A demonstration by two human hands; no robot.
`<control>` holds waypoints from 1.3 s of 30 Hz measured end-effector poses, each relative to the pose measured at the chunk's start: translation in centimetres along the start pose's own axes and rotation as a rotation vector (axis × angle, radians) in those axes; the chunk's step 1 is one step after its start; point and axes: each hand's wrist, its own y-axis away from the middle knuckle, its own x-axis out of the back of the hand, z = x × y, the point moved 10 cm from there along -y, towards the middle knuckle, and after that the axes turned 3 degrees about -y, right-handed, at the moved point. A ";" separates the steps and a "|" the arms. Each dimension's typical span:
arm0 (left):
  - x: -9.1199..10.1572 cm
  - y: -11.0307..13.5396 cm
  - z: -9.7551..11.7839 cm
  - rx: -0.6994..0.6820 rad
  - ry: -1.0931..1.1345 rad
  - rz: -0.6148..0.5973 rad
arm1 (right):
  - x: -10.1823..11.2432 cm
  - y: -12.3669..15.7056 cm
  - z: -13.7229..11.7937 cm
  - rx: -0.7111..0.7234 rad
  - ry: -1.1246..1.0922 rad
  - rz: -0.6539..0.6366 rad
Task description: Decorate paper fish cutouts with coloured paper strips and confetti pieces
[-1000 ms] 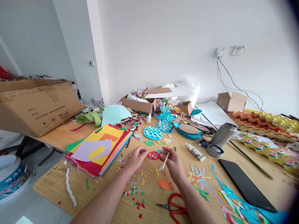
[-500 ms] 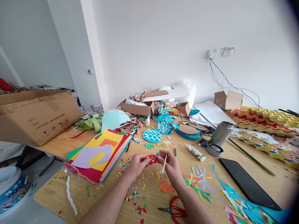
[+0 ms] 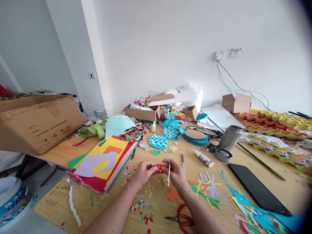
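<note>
My left hand [image 3: 143,172] and my right hand [image 3: 175,173] meet just above the wooden table [image 3: 73,146], both pinching a small red paper fish [image 3: 159,168] with coloured dots. The right hand also grips a thin wooden stick [image 3: 169,169], held nearly upright. Below the hands lie an orange paper fish [image 3: 172,195], red-handled scissors [image 3: 181,218] and scattered paper bits [image 3: 141,203].
A stack of coloured paper sheets [image 3: 104,157] lies left of the hands, a glue bottle [image 3: 202,158], steel flask [image 3: 229,139] and black tablet [image 3: 255,191] to the right. Blue wave discs [image 3: 158,141] and cardboard boxes [image 3: 36,120] sit further back. Paper strips [image 3: 207,188] cover the right front.
The hands have drawn closer together around the red fish. The stick has swung from slanted to nearly upright. The camera view shifted slightly.
</note>
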 end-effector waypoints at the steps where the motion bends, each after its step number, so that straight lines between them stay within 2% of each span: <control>1: 0.0 0.0 0.0 -0.005 -0.007 -0.001 | -0.1 0.1 0.0 -0.002 -0.001 -0.006; 11: -0.8 0.1 0.2 -0.007 -0.056 -0.045 | -1.5 0.7 -0.4 -0.001 -0.005 -0.044; 17: -0.3 0.1 -0.4 0.029 -0.048 -0.022 | -0.9 0.5 -0.3 0.009 0.022 -0.025; 23: 0.5 0.0 0.0 0.022 -0.020 0.044 | -0.8 0.5 -0.1 0.007 0.057 -0.036; 34: 0.5 0.4 0.5 0.110 0.070 0.036 | -1.0 0.6 -0.4 0.007 0.032 -0.038; 39: 1.4 0.2 0.0 0.096 0.063 0.097 | 0.1 0.5 -0.7 0.011 0.024 0.026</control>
